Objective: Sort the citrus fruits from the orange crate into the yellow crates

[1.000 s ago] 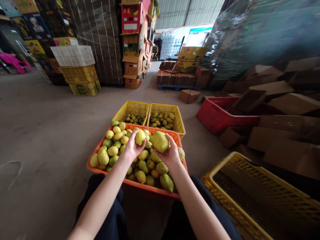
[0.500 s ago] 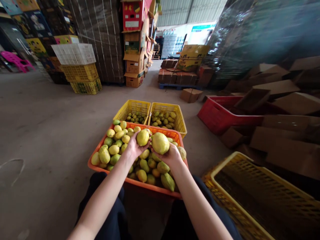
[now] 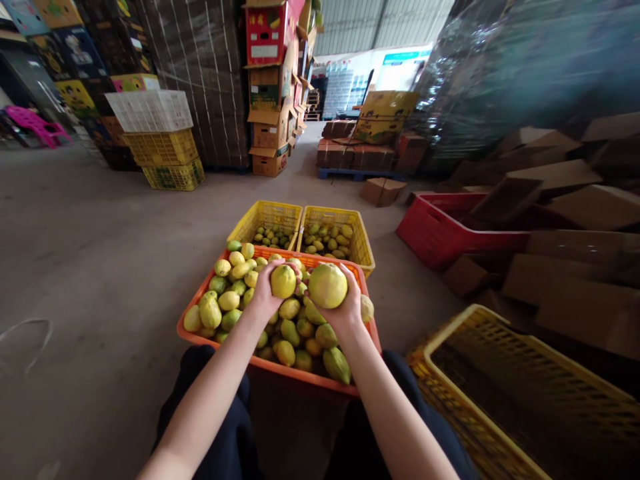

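My left hand (image 3: 267, 287) is wrapped round a small yellow-green fruit (image 3: 283, 282). A larger, rounder yellow-green fruit (image 3: 327, 286) rests in the grip of my right hand (image 3: 350, 308). Both are held side by side, a little apart, above an orange crate (image 3: 200, 293) heaped with yellow and green fruits (image 3: 229, 301). Just beyond it stand two yellow crates, the left one (image 3: 240, 227) and the right one (image 3: 364, 243), each with smaller fruits inside. The fingertips of both hands are partly hidden by the fruits.
A yellow crate (image 3: 450, 333) stands at the lower right, near my leg. Behind it are a red crate (image 3: 425, 230) and a heap of cardboard (image 3: 575, 287). Stacked crates (image 3: 163, 147), carton stacks (image 3: 267, 127) and a loaded blue pallet (image 3: 350, 175) stand farther back.
My right hand has turned the larger fruit and moved it slightly right, away from the smaller one. The smaller fruit has also turned, with its end now facing up.
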Available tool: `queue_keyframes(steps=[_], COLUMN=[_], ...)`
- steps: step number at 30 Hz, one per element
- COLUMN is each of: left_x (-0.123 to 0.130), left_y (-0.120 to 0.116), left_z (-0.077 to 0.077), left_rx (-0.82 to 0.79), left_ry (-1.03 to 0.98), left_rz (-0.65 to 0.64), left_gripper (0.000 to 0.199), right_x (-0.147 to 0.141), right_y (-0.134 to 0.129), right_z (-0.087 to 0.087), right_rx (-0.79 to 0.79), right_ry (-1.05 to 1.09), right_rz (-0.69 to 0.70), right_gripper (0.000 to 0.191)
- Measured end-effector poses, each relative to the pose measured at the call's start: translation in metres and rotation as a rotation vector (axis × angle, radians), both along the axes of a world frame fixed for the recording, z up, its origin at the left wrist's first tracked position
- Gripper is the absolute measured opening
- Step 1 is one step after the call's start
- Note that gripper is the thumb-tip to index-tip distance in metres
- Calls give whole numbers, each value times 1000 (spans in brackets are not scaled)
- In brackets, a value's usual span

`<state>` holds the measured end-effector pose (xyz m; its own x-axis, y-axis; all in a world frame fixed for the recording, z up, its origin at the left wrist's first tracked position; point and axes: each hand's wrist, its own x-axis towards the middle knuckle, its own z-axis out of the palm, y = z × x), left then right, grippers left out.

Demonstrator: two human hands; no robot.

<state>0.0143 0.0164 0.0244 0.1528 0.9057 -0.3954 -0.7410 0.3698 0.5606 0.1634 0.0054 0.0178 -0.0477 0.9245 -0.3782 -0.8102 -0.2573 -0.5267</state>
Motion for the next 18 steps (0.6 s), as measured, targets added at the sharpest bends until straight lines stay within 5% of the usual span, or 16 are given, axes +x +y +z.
queue_keyframes(steps=[4,9,18], left_x=[-6,-19,-32], left_y=[-5,-13,-20], left_z=[-1,0,12], left_rx=[271,424,142], left_ry=[127,250,74], left_rz=[33,-110,-165], left_gripper=[16,21,30], right_x=[-3,0,4], right_y=[-4,-6,-6], right_z=[1,-8,-5], right_rx=[192,341,355], right_ry=[27,45,-15], right_rz=[99,189,318], right_gripper=[16,14,15])
